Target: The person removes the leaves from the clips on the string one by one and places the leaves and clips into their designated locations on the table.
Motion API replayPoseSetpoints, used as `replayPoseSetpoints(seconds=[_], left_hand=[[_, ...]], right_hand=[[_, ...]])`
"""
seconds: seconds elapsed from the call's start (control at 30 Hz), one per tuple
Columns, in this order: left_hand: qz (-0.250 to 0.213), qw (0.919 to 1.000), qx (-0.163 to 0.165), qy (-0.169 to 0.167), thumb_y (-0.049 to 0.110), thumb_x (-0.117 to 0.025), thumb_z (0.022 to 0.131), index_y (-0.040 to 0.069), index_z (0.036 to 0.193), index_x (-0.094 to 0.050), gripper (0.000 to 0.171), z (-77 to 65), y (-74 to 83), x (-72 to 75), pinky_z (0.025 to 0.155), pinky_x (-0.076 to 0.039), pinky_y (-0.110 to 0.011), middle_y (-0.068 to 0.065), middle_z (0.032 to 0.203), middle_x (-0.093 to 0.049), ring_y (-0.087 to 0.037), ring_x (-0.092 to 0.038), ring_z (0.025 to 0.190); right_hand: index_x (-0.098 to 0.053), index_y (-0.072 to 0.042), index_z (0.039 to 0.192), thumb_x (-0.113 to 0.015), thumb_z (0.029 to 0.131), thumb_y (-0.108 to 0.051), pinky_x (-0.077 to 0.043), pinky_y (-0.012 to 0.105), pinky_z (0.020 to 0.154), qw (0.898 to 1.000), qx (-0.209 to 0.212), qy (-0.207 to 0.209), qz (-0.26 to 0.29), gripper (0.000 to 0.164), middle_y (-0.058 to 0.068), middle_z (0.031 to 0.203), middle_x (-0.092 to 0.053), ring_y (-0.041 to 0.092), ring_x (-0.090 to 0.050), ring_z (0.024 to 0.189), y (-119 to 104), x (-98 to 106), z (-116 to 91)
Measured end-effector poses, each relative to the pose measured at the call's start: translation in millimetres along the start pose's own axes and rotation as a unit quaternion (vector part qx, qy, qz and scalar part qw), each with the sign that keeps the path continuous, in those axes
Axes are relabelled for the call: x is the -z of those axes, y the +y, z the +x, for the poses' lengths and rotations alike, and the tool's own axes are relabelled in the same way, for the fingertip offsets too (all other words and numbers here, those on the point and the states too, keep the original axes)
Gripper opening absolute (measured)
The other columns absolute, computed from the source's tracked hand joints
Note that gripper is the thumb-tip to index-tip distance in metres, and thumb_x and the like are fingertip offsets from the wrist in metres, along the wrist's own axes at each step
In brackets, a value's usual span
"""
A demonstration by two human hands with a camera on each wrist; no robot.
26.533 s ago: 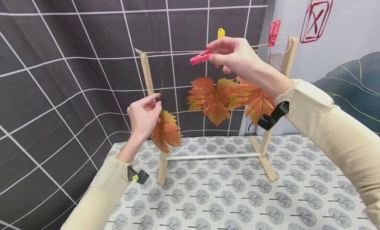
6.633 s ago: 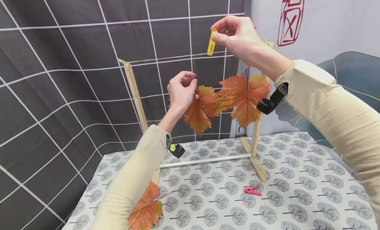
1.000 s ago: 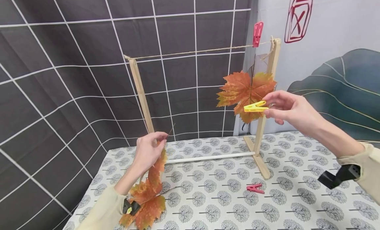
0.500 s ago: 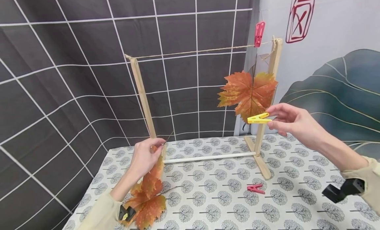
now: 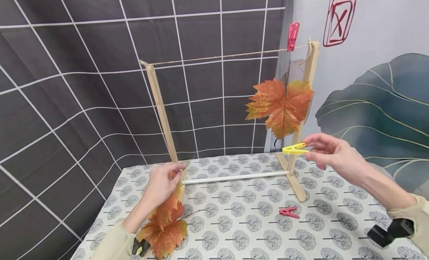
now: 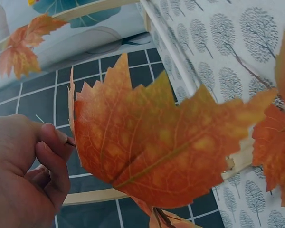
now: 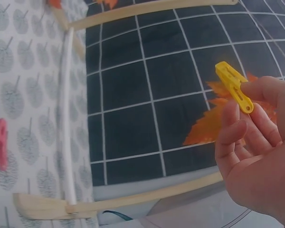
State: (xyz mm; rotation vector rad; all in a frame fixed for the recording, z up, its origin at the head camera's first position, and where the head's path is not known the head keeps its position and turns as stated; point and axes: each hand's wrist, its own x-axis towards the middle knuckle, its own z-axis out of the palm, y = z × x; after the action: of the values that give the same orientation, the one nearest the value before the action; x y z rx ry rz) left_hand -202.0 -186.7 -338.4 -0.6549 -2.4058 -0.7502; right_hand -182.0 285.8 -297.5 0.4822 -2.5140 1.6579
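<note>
At lower left of the head view, left hand pinches orange leaf by its stem, blade hanging below; at right, right hand pinches yellow clothespin.

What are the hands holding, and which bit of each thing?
The left hand pinches an orange leaf by its stem; the right hand pinches a yellow clothespin by its spread handles.

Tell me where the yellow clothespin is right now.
In the head view, the yellow clothespin is right of centre, pinched by the right hand, just below the hanging leaf.
</note>
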Motion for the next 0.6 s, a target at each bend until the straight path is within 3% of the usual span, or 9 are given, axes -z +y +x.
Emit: replayPoseSetpoints(seconds=[0.3, 0.6], left_hand=[[-0.005, 0.9995, 0.021, -0.023, -0.007, -0.071, 0.082, 0.004, 0.1, -0.076, 0.022, -8.2, -3.5, -2.2, 0.039, -0.036, -0.024, -0.011, 0.082, -0.072, -0.001, -0.039, 0.045], [0.014, 0.9985, 0.041, -0.032, -0.012, -0.072, 0.078, 0.007, 0.097, -0.077, 0.027, -13.9, -4.8, -3.2, 0.045, -0.04, -0.024, -0.005, 0.079, -0.071, -0.004, -0.046, 0.051]], right_hand=[[-0.06, -0.017, 0.119, -0.069, 0.093, -0.005, -0.049, 0.03, 0.057, 1.0, -0.003, 0.0, -0.002, 0.03, 0.001, 0.098, -0.072, 0.018, -0.06, 0.072, 4.7, -2.4, -4.9], [-0.061, -0.018, 0.12, -0.068, 0.094, -0.004, -0.05, 0.029, 0.058, 1.0, -0.021, -0.011, 0.015, 0.03, 0.001, 0.098, -0.072, 0.019, -0.06, 0.071, 13.5, -4.7, -14.4]])
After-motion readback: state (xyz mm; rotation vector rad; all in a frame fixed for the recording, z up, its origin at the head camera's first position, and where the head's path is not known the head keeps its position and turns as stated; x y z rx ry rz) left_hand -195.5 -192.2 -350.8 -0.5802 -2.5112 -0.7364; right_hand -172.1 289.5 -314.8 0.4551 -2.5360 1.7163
